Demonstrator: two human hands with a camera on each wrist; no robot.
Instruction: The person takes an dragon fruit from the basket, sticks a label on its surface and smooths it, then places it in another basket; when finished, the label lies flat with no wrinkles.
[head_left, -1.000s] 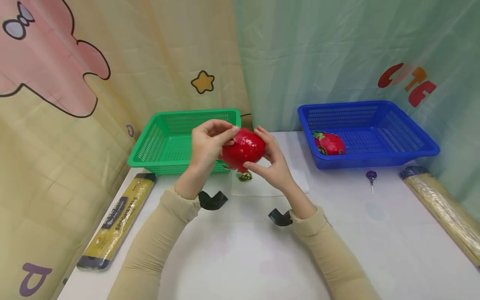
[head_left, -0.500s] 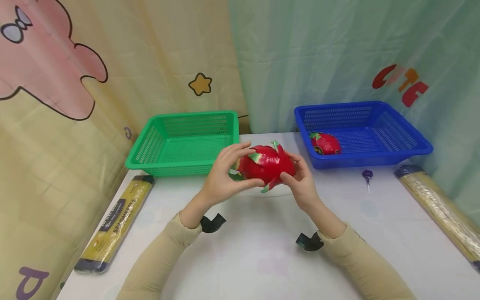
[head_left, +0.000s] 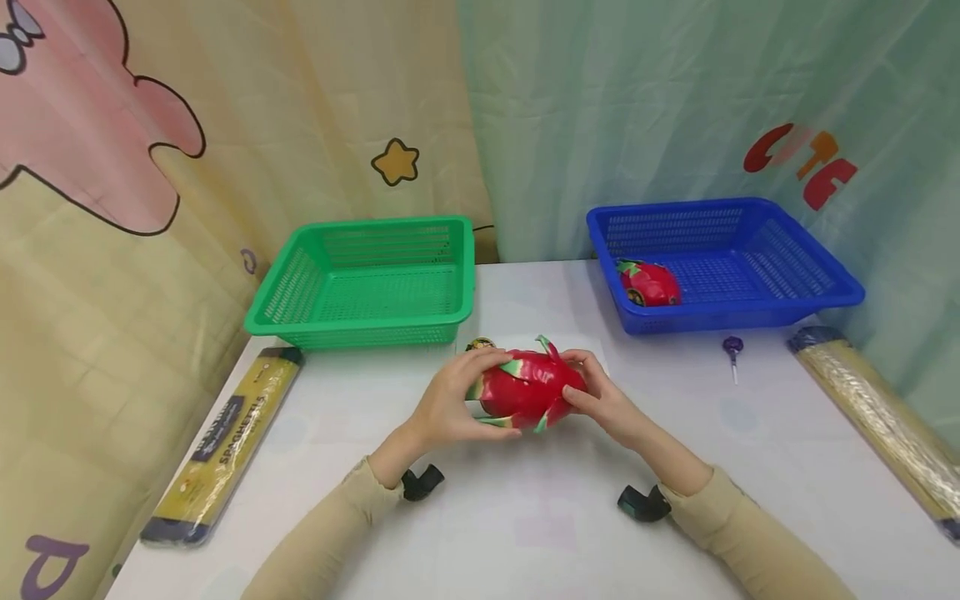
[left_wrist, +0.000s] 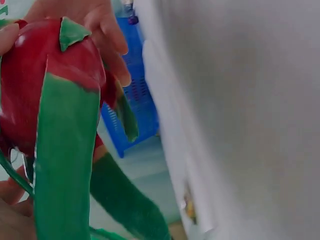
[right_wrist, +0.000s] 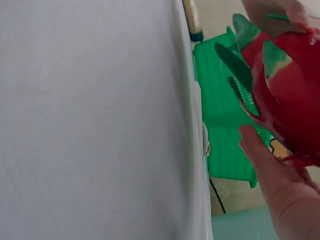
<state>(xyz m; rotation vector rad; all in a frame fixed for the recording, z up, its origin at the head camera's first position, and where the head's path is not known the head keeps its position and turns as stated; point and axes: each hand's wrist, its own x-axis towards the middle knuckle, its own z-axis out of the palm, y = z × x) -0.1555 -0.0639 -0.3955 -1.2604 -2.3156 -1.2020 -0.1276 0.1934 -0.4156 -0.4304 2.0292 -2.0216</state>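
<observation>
A red dragon fruit (head_left: 531, 385) with green-tipped scales is held between both hands, low over the white table in the head view. My left hand (head_left: 452, 402) grips its leafy left end, fingers along the top and thumb along the near side. At the rounded right end, my right hand (head_left: 604, 398) holds it with the thumb on the near side. Long green scales (left_wrist: 67, 160) stretch across the left wrist view. In the right wrist view the red skin (right_wrist: 295, 95) fills the right edge. Just behind the fruit lies a small gold-and-black object (head_left: 480, 342), partly hidden.
A green basket (head_left: 360, 332) stands at the back left. The blue basket (head_left: 742, 312) at the back right holds another dragon fruit (head_left: 651, 285). Before it lies a purple lollipop (head_left: 732, 346). Spaghetti packs lie along the left (head_left: 225, 450) and right (head_left: 877, 425) sides.
The dragon fruit has come down and towards me, slightly to the right, with both hands. It has turned, so its green scales now show. My left hand has shifted its hold.
</observation>
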